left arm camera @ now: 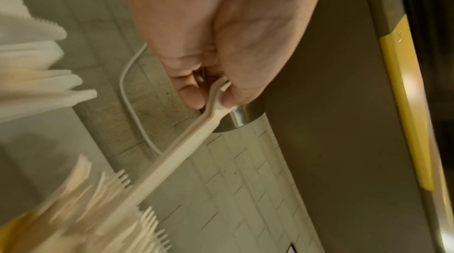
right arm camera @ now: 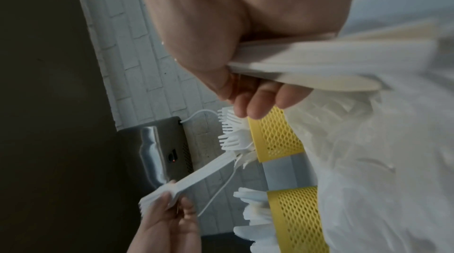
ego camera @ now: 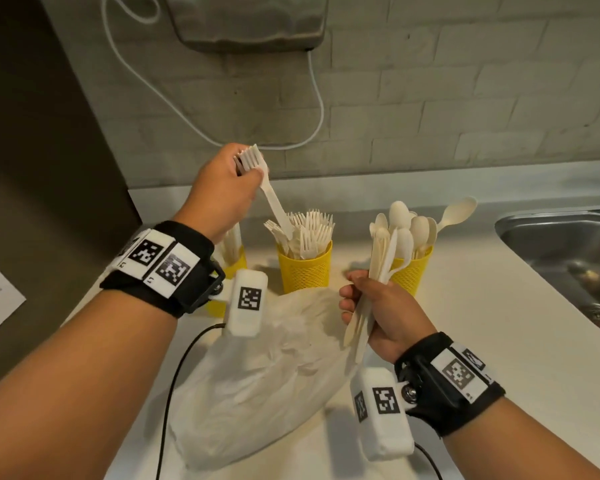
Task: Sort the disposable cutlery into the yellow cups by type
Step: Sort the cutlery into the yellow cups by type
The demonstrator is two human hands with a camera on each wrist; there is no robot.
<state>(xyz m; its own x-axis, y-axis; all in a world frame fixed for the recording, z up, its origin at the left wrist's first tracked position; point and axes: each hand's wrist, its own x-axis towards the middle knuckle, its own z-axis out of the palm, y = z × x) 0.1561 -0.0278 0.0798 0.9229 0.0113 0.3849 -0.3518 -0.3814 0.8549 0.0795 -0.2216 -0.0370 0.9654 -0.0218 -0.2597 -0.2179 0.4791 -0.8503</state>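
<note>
Three yellow mesh cups stand in a row on the counter. The middle cup holds forks, the right cup holds spoons, and the left cup, with knives, is partly hidden behind my left wrist. My left hand pinches white forks by their tines, with the handles angled down into the middle cup. The pinch also shows in the left wrist view, where the left hand holds the forks. My right hand grips a bundle of cutlery upright in front of the right cup; the bundle is blurred.
A crumpled white plastic bag lies on the counter between my arms, in front of the cups. A steel sink is at the right. A metal wall appliance with a white cable hangs above the cups. A dark panel stands left.
</note>
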